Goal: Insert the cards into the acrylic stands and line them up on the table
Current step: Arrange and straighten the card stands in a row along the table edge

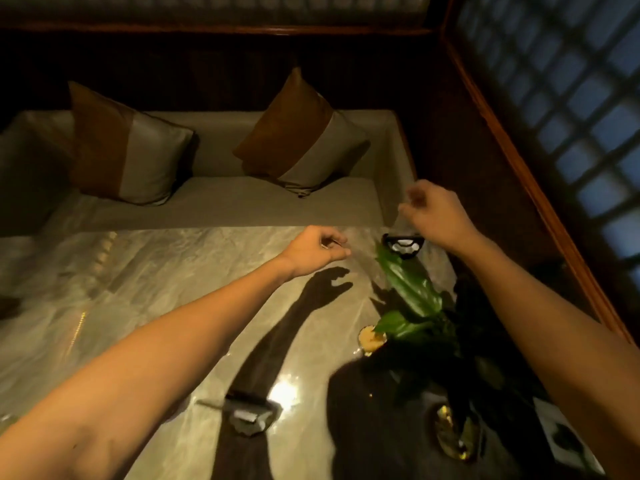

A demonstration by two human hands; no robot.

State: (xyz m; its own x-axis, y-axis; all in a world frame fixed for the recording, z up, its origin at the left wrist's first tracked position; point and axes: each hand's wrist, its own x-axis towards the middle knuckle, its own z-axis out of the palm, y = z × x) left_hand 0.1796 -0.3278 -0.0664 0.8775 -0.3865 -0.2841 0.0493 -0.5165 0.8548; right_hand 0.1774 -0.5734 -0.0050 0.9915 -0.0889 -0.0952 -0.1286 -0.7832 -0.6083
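A clear acrylic stand (402, 244) with a dark card at its foot stands at the far right of the marble table (145, 306). My right hand (431, 211) hovers just above it, blurred, with fingers curled at the stand's faint top edge and seeming to pinch it. My left hand (317, 250) hangs over the table to the left of that stand, fingers loosely curled and holding nothing. A second acrylic stand (250, 416) with a card sits near the table's front, in my left arm's shadow. A loose white card (562, 441) lies at the lower right.
A potted plant with broad green leaves (408, 289) and a gold-rimmed pot (372, 338) stands between the two stands. Another gold vessel (453, 436) sits at the front right. A cushioned bench (242, 202) with two pillows runs behind the table. A lattice window (571, 116) is on the right.
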